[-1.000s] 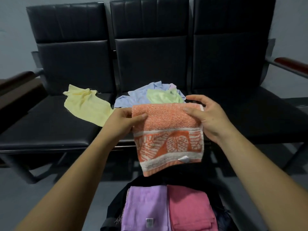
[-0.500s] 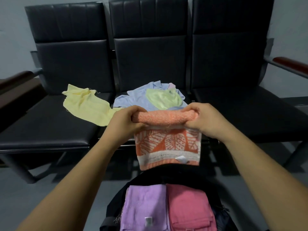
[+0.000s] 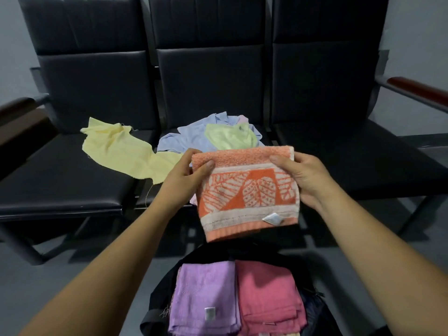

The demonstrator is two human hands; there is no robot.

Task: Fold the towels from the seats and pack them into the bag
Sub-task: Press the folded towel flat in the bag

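Pinching the folded orange towel (image 3: 247, 192) at its far corners, the left hand (image 3: 185, 177) and right hand (image 3: 306, 177) hold it above the black bag (image 3: 164, 282). Its slightly longer axis runs left to right, tagged hem nearest. Its far edge, rolled a moment ago, now lies flat.

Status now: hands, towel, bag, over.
Left hand, right hand grip folded orange towel above bag. Purple towel, pink towel packed. Yellow towel, others wait on seats. Path clear.
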